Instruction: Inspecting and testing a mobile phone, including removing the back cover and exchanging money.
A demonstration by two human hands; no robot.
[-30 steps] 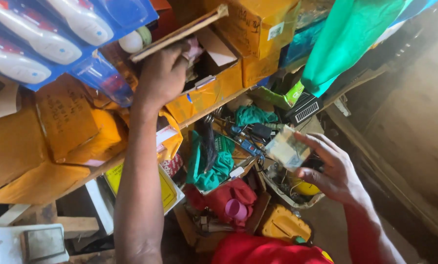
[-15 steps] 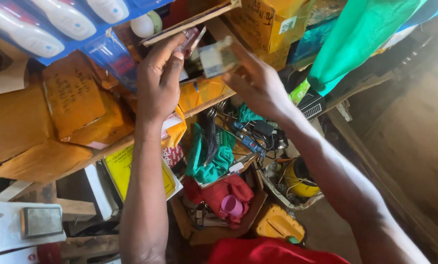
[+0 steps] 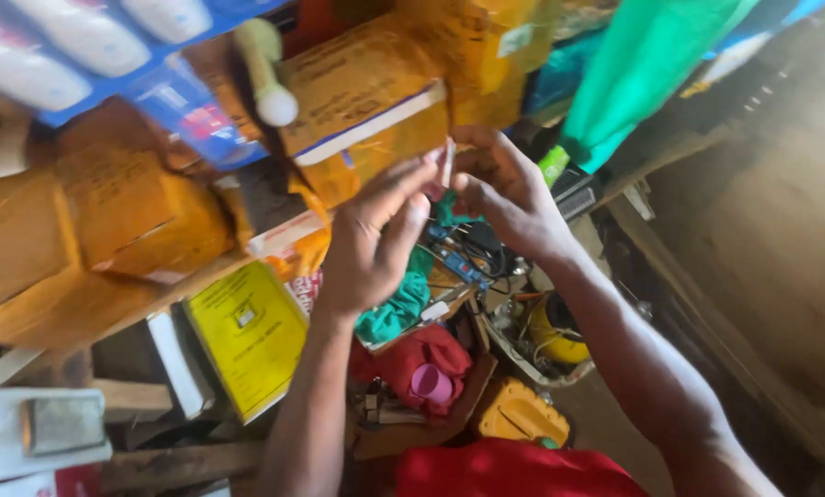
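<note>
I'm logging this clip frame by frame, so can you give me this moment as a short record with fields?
left hand: raised, fingers at a small flat packet
right hand: pinching the same packet from the other side
behind hands: yellow-brown cartons on a shelf
below hands: green cloth, tangled wires, pink cup
lower left: yellow booklet

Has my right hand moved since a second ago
Yes. The right hand has come up from the cluttered box with the green cloth to meet the left hand before the yellow-wrapped parcels.
</note>
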